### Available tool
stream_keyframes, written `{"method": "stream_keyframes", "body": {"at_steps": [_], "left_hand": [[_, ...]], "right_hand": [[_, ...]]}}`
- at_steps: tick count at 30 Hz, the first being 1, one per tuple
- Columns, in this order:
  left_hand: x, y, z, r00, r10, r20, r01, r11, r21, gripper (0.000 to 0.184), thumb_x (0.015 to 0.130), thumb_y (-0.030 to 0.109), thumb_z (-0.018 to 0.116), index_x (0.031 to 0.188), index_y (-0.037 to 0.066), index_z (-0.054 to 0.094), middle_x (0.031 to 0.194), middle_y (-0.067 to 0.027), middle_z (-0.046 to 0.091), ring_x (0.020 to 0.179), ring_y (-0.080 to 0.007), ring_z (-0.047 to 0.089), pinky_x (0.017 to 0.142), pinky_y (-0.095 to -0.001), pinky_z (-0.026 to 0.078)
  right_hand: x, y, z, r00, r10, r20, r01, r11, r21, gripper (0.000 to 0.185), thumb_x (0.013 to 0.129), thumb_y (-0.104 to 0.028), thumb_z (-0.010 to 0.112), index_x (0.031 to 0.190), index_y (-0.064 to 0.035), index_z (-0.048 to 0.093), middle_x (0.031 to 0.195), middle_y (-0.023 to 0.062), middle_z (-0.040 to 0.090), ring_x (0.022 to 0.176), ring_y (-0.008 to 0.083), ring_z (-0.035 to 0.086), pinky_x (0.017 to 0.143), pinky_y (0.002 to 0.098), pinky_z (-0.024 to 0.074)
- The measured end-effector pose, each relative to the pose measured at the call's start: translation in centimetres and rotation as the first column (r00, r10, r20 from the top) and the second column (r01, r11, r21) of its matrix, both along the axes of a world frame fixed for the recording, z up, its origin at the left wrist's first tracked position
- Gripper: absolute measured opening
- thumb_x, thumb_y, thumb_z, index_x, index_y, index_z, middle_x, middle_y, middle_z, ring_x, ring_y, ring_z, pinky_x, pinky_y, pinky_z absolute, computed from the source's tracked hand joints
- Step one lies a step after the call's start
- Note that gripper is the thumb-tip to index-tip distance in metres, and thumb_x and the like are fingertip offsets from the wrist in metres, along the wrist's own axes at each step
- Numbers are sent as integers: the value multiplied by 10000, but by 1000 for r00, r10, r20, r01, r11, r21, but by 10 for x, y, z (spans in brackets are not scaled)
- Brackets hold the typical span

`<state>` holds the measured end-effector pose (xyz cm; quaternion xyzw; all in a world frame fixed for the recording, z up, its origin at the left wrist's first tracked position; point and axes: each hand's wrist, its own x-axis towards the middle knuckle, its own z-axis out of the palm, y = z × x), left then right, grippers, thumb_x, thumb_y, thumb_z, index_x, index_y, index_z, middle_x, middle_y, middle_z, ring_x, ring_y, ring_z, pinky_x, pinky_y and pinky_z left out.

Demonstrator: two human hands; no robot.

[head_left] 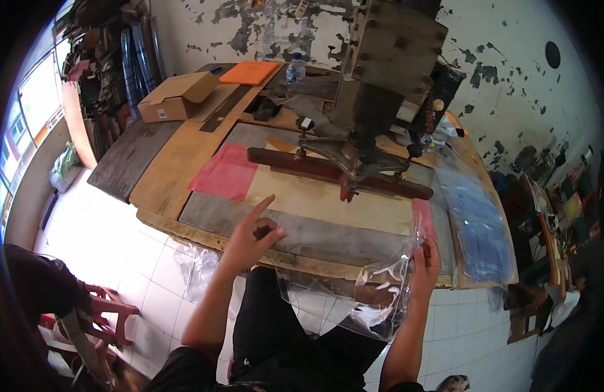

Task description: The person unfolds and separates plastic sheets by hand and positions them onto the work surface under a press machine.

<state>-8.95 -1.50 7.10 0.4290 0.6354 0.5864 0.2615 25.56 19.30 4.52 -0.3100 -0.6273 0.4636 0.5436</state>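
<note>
My right hand (427,257) pinches the upper corner of a clear plastic sheet (380,295), which hangs in shiny folds over my lap in front of the bench edge. My left hand (252,234) is over the front of the grey work plate (214,208), index finger stretched out, thumb apart and the other fingers partly curled; I see nothing in it. Beyond it lies a cream-coloured sheet (302,195) with pink pieces (227,172) at its ends. Above the sheet sits the long reddish bar (282,161) of a press machine (380,85); whether they touch is unclear.
Stacked clear plastic sheets (478,225) lie at the bench's right. A cardboard box (178,98), an orange folder (250,72) and a water bottle (295,68) stand at the back. A red stool (116,310) and part of another person are at lower left.
</note>
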Motion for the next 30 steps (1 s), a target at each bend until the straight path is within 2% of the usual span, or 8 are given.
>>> {"method": "stream_keyframes", "body": {"at_steps": [2,4,5,11,15,18,23,30], "left_hand": [[5,1,5,999,-19,49,18,999,29,493,1020,167,707,1480,29,598,876,-14,685,831,-67,622,789,-237,511],[12,1,15,996,19,91,-23,998,50,512,1003,128,729,1481,5,591,795,26,585,775,-58,577,756,-239,486],[14,0,21,996,13,90,-17,999,49,512,1003,128,729,1481,5,591,795,26,585,775,-58,577,756,-239,486],[18,-6,45,992,102,71,-115,971,210,484,988,79,723,1454,4,613,811,30,580,749,-52,563,727,-236,488],[17,-15,48,990,143,2,-140,964,225,489,981,74,725,1454,10,616,812,27,584,758,-56,569,736,-232,486],[21,-25,52,984,176,18,-176,962,210,501,970,79,736,1452,7,619,815,25,587,778,-58,576,756,-226,482],[24,-30,54,972,198,-123,-149,933,327,523,946,79,748,1450,0,628,796,9,617,763,-71,606,801,-239,495],[39,-31,72,961,185,-205,-105,932,346,533,944,77,747,1458,1,624,781,-8,658,777,-75,628,833,-257,504]], "right_hand": [[9,-8,2,993,-4,-117,6,1000,15,350,1055,-131,661,1368,14,601,1035,-6,633,882,72,549,797,235,464],[10,-10,14,987,-15,-159,23,998,50,336,1051,-113,651,1357,20,610,986,-5,610,854,74,546,761,240,471],[10,-11,21,980,-17,-199,34,996,86,322,1048,-95,641,1345,26,619,938,-4,587,827,77,543,725,245,477],[10,-15,41,984,-7,-179,32,990,135,363,1037,-163,701,1333,31,622,962,-8,603,847,64,539,737,225,456],[6,-19,46,985,3,-170,21,990,141,377,1033,-175,711,1333,35,623,971,-9,608,854,63,540,751,217,448],[5,-20,48,991,31,-133,-10,987,158,366,1042,-153,688,1351,28,613,977,-4,616,868,66,550,748,220,455],[-1,-15,45,995,18,-97,-6,993,121,366,1055,-63,574,1417,-4,578,1033,13,657,891,71,590,726,231,512],[7,-16,41,996,32,-84,-34,999,-23,397,1074,-99,494,1460,-34,560,1197,84,686,993,113,672,682,239,573]]}}
